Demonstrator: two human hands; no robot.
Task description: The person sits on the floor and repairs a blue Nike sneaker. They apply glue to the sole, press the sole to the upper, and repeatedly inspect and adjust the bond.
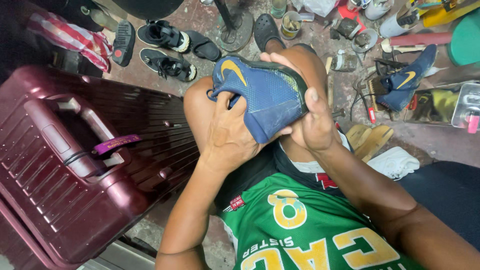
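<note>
- two bare hands grip one blue shoe (260, 92) above the person's raised knees, seen from the head camera looking down.
- left hand (230, 132) wraps the shoe from below and behind, fingers curled up over the near edge of the upper, the thumb side pressed against the fabric; it is closed around the shoe, not slack.
- right hand (315, 122) clamps the shoe's far-right end, its thumb laid flat along the dark rim of the sole, fingers hidden behind the shoe.
- long axis of the shoe runs from upper left to lower right, the end with the yellow curved mark pointing away to the left, the other end tucked down between both palms.
- both hands touch the shoe; the left covers more of the upper, the right holds the sole edge, so neither is clearly the nearer.
- a matching blue shoe (405, 80) lies well apart on the floor to the right, among tools and tins.
- a maroon hard suitcase (75, 165) with a purple tag lies on its side just beside the person's left arm.
- black sandals (167, 50) sit on the floor beyond the suitcase, near a metal stand.
- a green jersey (300, 230) with yellow lettering fills the bottom of the view.
</note>
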